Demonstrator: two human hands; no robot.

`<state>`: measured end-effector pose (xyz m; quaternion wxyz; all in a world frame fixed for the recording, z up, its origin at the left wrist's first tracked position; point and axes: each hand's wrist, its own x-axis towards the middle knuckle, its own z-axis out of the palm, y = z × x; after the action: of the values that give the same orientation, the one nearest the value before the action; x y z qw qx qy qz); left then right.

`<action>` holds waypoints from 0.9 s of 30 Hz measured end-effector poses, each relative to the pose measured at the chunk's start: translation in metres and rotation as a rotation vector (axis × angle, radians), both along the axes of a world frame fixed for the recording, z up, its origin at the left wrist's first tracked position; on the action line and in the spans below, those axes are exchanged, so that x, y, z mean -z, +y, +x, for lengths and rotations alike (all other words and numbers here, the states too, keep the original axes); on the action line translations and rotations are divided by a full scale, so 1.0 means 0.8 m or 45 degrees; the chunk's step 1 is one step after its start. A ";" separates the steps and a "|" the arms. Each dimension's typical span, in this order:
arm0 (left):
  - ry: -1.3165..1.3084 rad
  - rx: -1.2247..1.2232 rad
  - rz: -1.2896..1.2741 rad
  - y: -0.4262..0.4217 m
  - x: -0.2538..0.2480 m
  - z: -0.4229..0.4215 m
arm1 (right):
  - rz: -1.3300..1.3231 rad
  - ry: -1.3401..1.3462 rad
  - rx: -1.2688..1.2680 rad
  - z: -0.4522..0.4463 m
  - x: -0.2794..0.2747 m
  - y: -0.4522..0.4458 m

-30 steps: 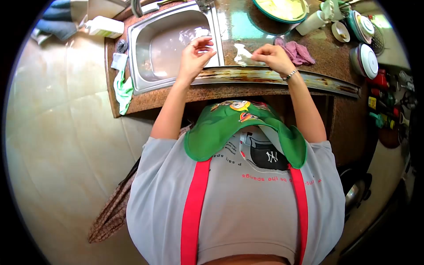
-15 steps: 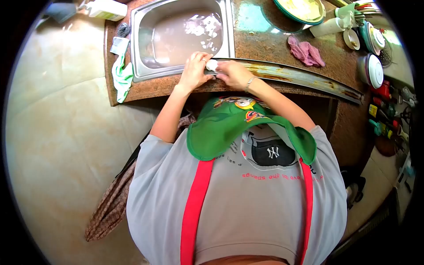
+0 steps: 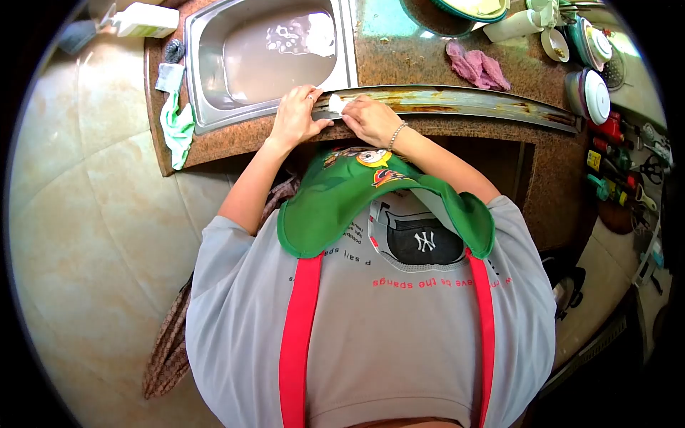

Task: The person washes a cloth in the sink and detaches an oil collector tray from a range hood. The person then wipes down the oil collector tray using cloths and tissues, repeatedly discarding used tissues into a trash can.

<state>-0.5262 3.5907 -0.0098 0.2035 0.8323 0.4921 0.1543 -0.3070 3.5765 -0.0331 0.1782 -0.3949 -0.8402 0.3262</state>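
Observation:
A long, narrow metal strip (image 3: 457, 101) with brown and yellowish stains lies along the front of the counter, its left end reaching in front of the sink (image 3: 344, 64). My left hand (image 3: 295, 118) grips that left end, fingers over the far side and thumb at the near side. Just to the right, my right hand (image 3: 371, 120) pinches a small white wad (image 3: 335, 105) and presses it on the strip's surface. Whether the wad is sponge or tissue I cannot tell. Cloudy water stands in the sink.
A pink cloth (image 3: 477, 65) lies behind the strip. Bowls (image 3: 595, 96) and a white bottle (image 3: 512, 27) stand at the right back. Left of the sink are a green cloth (image 3: 176, 128), a dark scrubber (image 3: 174, 50) and a white jug (image 3: 148, 20).
The wad and my right hand have shifted slightly right along the strip. The strip's right end has moved away from me, and more of its stained face shows. The view has shifted slightly.

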 end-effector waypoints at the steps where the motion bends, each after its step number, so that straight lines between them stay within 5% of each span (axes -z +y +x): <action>1: 0.003 -0.003 -0.003 0.000 0.000 0.000 | 0.024 0.008 0.014 0.005 0.000 -0.001; 27: 0.038 0.065 -0.014 0.014 -0.001 0.010 | 0.043 -0.541 0.203 0.314 -0.045 -0.022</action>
<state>-0.5181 3.6020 -0.0092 0.2047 0.8456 0.4745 0.1340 -0.0558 3.5586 0.0028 0.0291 -0.5167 -0.8304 0.2063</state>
